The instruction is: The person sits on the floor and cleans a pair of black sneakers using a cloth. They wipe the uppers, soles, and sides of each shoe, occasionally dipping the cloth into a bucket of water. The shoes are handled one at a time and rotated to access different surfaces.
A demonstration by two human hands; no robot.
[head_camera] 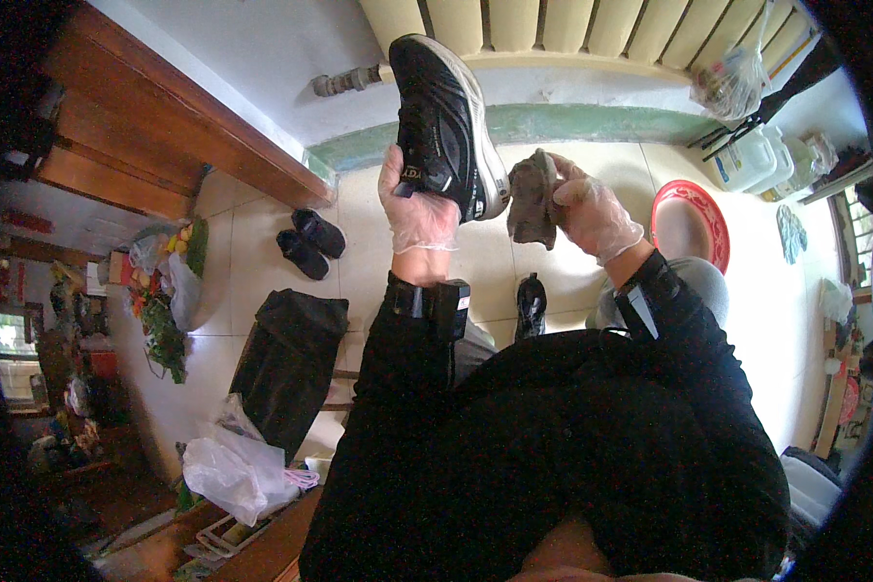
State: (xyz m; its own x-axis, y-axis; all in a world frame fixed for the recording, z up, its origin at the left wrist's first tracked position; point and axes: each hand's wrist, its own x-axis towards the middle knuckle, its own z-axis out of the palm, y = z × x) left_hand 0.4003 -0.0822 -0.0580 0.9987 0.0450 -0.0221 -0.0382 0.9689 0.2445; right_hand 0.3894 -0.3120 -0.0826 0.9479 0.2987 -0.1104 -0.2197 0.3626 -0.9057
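Observation:
My left hand (423, 211), in a clear plastic glove, grips a black sneaker (436, 124) at its heel end. The toe points away from me, and the white sole faces right. Just to the right, my right hand (593, 211), gloved the same way, holds a crumpled grey-brown cloth (533, 200) close beside the sole; a narrow gap seems to part cloth and shoe. Below the cloth, another black shoe (530, 305) shows on the tiled floor near my legs.
A red-rimmed enamel basin (723, 233) stands on the floor at right, with plastic jugs (746, 160) beyond it. Small black shoes (320, 233) and a dark cloth-covered object (291, 364) are at left. A wooden cabinet (254, 164) and a cream radiator (516, 25) bound the far side.

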